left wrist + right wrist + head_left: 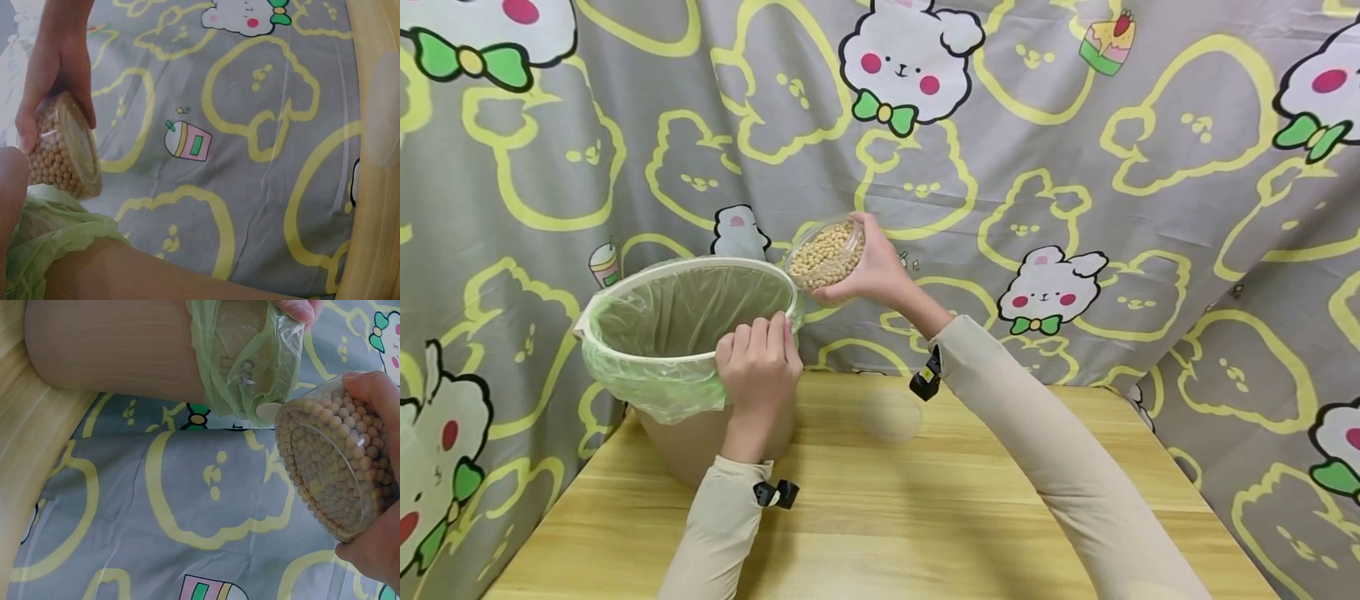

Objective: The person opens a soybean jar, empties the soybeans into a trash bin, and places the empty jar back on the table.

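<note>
A beige trash can (715,450) stands at the left, lined with a pale green plastic bag (662,387) that folds over its white rim (625,357). My left hand (760,362) grips this rim at its near right side, fingers over the edge. In my right hand (876,267) is a clear round jar (340,462) full of soybeans (827,254). The jar is tilted, its mouth side towards the can, right beside the rim's right edge. Its base faces the camera in the right wrist view. The right thumb and fingers grip around the jar's sides.
A translucent round lid (892,415) lies on the wooden table (925,517), right of the can. Behind and on both sides hangs a grey cartoon-print curtain (805,183), close to the can and the jar.
</note>
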Available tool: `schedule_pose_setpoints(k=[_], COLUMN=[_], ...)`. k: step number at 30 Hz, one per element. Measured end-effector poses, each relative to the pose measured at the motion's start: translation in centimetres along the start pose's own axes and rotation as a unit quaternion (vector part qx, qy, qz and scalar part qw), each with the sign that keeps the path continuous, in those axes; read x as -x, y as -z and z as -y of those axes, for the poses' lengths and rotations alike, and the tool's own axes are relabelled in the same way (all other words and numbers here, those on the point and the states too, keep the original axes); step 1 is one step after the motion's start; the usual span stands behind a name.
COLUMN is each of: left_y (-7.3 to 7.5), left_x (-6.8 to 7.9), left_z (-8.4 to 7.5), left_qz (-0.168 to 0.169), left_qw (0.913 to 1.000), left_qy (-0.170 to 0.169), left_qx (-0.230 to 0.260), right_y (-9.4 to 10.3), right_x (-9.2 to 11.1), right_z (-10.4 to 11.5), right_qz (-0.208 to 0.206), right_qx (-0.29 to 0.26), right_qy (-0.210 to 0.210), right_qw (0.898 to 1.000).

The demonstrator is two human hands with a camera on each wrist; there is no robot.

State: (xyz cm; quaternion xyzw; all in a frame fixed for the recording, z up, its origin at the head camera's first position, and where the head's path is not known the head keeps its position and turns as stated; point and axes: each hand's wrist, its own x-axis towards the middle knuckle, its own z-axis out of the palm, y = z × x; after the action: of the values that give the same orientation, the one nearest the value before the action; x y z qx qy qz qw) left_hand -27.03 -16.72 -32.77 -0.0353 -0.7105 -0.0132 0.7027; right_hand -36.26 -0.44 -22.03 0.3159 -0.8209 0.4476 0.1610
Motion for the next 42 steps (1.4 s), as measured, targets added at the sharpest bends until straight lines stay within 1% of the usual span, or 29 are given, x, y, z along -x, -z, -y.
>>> schedule_pose_setpoints(k=[6, 14, 19, 27, 36, 42], left_y=[-0.2, -0.2, -0.2, -0.1, 0.1, 0.1], left_x=[0.2, 0.1, 0.0, -0.1, -0.3, -0.3], left_z=[0.0, 0.1, 0.1, 0.0, -0.1, -0.2], left_qz=[0.002, -0.003, -0.005, -0.001, -0.001, -0.001], left_qw=[1.0, 1.0, 0.9999, 0.9999, 0.9999, 0.9999], left_qy=[-0.003, 0.002, 0.005, 0.007, 0.007, 0.009], left_qx=[-0.003, -0.008, -0.015, -0.011, -0.007, -0.006], right_y=[-0.4, -0.4, -0.3, -0.3, -0.1, 0.1], right_x=[-0.5, -1.5, -1.8, -2.0, -2.1, -2.0], right_z=[0.7, 1.6, 2.1, 2.4, 2.6, 3.0], right_qz=[0.001, 0.016, 0.028, 0.043, 0.049, 0.058], right_qx=[0.056, 0.103, 0.122, 0.15, 0.175, 0.193], right_qy=[0.024, 0.043, 0.042, 0.04, 0.051, 0.056], right_qw=[0.998, 0.994, 0.991, 0.987, 0.982, 0.978])
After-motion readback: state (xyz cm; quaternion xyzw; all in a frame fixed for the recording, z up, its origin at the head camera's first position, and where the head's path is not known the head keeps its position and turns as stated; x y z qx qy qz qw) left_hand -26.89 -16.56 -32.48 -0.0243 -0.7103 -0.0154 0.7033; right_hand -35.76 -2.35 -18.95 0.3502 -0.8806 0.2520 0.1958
